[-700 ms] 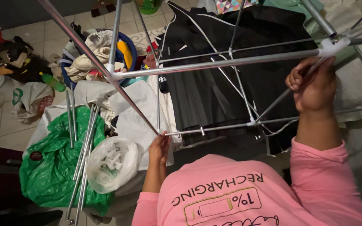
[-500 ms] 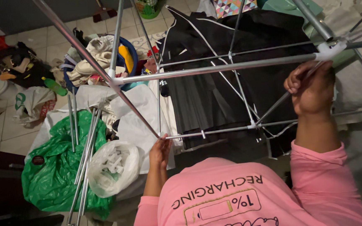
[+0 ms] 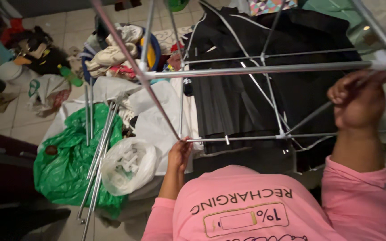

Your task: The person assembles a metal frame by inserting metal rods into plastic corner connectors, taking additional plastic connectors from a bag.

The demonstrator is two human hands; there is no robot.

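I look down through a metal folding drying rack (image 3: 264, 69) made of silver rods. My left hand (image 3: 179, 153) grips the end of a thin lower rod (image 3: 233, 138) near my chest. My right hand (image 3: 356, 101) is raised at the right, closed around a slanted strut just below the thick upper bar. Black clothes (image 3: 246, 98) lie spread under the rack. My pink long-sleeved shirt (image 3: 246, 209) fills the bottom of the view.
A green plastic bag (image 3: 65, 160) and a white bag (image 3: 128, 165) holding pale pieces lie at the lower left, with loose metal rods (image 3: 98, 156) across them. A basket of clothes and shoes (image 3: 121, 51) stands further back on the tiled floor (image 3: 27, 120).
Both hands keep their hold on the rack. The view has shifted slightly, and the rack frame sits a little lower and closer than before.
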